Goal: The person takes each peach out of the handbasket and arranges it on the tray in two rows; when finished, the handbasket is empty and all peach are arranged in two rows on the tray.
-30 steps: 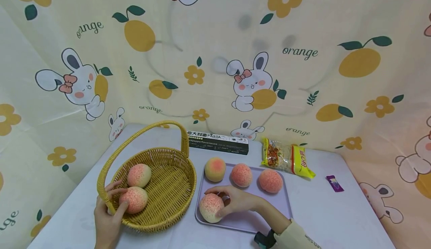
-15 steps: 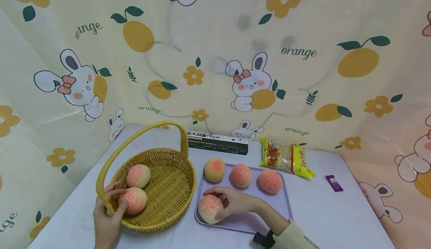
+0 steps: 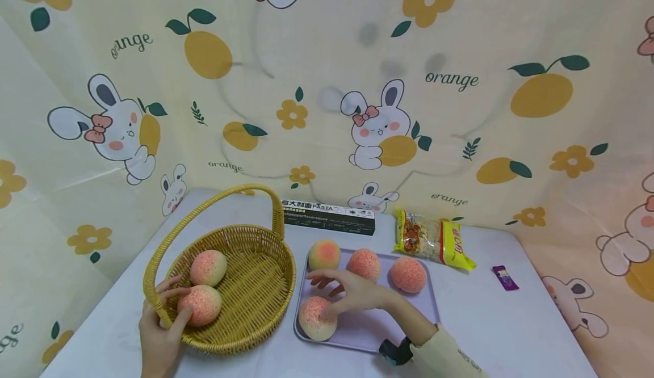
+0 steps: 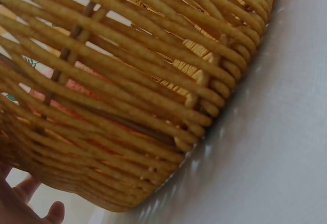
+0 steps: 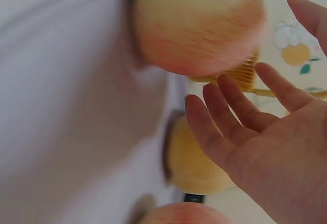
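In the head view my left hand [image 3: 160, 330] holds the left rim of a woven basket [image 3: 255, 335], by the foot of its tall handle. The left wrist view shows mostly the basket's wicker side [image 4: 117, 96]. Two pink-and-cream peaches lie inside: an upper peach [image 3: 209, 268] and a lower peach [image 3: 200, 305] close to my left fingers. My right hand [image 3: 357, 295] is spread over a pale peach [image 3: 317, 319] at the front left of a lilac tray [image 3: 368, 341]. The right wrist view has its fingers [image 5: 204, 127] extended and apart from that peach [image 5: 199, 24].
Along the tray's back sit a yellowish peach [image 3: 324, 255], a pink peach [image 3: 364, 265] and another pink peach [image 3: 408, 274]. Behind them lie a dark pasta box [image 3: 329, 219] and a yellow food bag [image 3: 434, 239]. A small purple packet [image 3: 504, 278] rests at the right.
My right hand held the front-left peach in the earlier frames; its fingers have now lifted and spread off it. That peach stays in the tray. My left hand keeps its place on the basket.
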`<state>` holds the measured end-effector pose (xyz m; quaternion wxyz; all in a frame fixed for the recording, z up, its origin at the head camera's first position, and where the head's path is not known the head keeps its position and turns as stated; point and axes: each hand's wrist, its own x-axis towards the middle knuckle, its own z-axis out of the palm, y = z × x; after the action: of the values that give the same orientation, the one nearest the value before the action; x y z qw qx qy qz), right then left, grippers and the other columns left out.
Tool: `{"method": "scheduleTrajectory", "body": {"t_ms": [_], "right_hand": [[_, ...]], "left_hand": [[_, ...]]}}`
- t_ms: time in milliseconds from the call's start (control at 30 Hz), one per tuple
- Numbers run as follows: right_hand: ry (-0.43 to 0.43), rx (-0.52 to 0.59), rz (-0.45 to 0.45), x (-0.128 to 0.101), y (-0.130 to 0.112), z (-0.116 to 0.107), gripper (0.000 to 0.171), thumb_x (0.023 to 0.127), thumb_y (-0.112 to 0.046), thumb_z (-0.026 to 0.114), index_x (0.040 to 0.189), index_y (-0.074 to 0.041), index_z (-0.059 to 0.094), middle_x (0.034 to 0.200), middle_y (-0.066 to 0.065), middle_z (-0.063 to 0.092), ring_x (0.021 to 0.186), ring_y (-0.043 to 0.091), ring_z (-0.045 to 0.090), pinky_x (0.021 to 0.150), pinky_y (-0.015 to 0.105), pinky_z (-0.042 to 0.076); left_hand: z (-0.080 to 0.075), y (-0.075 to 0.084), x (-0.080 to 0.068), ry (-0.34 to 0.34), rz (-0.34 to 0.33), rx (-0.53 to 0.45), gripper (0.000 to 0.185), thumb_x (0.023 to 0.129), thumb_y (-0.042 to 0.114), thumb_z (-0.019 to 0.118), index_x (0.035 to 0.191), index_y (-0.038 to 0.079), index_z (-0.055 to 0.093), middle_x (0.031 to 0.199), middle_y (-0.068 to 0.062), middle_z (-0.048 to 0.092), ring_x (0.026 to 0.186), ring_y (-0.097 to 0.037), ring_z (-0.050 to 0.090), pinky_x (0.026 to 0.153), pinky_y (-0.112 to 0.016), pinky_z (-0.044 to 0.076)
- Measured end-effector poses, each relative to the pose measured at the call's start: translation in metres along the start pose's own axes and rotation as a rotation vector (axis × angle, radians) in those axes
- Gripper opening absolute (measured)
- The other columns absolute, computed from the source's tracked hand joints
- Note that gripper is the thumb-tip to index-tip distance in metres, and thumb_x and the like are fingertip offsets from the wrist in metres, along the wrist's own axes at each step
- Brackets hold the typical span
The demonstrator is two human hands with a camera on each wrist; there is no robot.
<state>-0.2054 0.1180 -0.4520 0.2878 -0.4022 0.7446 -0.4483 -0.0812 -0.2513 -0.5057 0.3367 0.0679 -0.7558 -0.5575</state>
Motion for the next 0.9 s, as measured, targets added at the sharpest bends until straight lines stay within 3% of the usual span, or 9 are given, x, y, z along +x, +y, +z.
{"method": "scheduleTrajectory", "body": {"t_ms": [67, 267, 467, 700, 900], "right_hand": [[0.019, -0.008, -0.013, 0.004, -0.008, -0.005, 0.069, 0.084, -0.023, 0.073, 0.146, -0.009, 0.045, 0.140, 0.014, 0.052, 0.125, 0.034, 0.051, 0.101, 0.044, 0.047], [0.038, -0.051, -0.053, 0.026, -0.035, -0.012, 0.061, 0.088, -0.022, 0.073, 0.143, -0.010, 0.050, 0.134, 0.003, 0.055, 0.121, 0.019, 0.052, 0.103, 0.048, 0.045], [-0.008, -0.126, -0.109, 0.063, -0.066, -0.006, 0.057, 0.090, -0.021, 0.073, 0.141, -0.009, 0.052, 0.133, -0.002, 0.056, 0.121, 0.012, 0.050, 0.101, 0.037, 0.046], [-0.082, -0.086, -0.100, 0.105, -0.089, 0.004, 0.058, 0.089, -0.022, 0.075, 0.142, -0.011, 0.053, 0.135, -0.008, 0.055, 0.125, 0.004, 0.048, 0.107, 0.027, 0.038], [-0.179, -0.169, -0.135, 0.137, -0.098, 0.015, 0.057, 0.092, -0.021, 0.071, 0.144, -0.009, 0.050, 0.142, 0.001, 0.054, 0.128, 0.008, 0.049, 0.104, 0.025, 0.040]], "left_hand": [[0.000, 0.000, 0.000, 0.001, 0.000, -0.002, 0.027, 0.078, -0.016, 0.071, 0.103, -0.007, 0.068, 0.130, -0.012, 0.058, 0.129, -0.014, 0.042, 0.104, -0.014, 0.031], [0.000, -0.001, 0.000, 0.004, 0.005, -0.004, 0.028, 0.077, -0.017, 0.071, 0.103, -0.007, 0.068, 0.131, -0.013, 0.058, 0.128, -0.015, 0.041, 0.104, -0.015, 0.030], [0.000, 0.000, 0.000, -0.003, 0.001, 0.002, 0.027, 0.079, -0.016, 0.070, 0.104, -0.008, 0.067, 0.131, -0.012, 0.057, 0.129, -0.014, 0.041, 0.105, -0.015, 0.030], [-0.001, -0.001, 0.000, -0.009, 0.020, 0.009, 0.026, 0.079, -0.015, 0.071, 0.104, -0.007, 0.067, 0.131, -0.016, 0.057, 0.128, -0.014, 0.042, 0.104, -0.015, 0.030], [-0.002, -0.001, 0.001, -0.007, 0.034, 0.006, 0.030, 0.078, -0.016, 0.071, 0.106, -0.007, 0.067, 0.131, -0.014, 0.057, 0.128, -0.015, 0.042, 0.104, -0.015, 0.030]]}}
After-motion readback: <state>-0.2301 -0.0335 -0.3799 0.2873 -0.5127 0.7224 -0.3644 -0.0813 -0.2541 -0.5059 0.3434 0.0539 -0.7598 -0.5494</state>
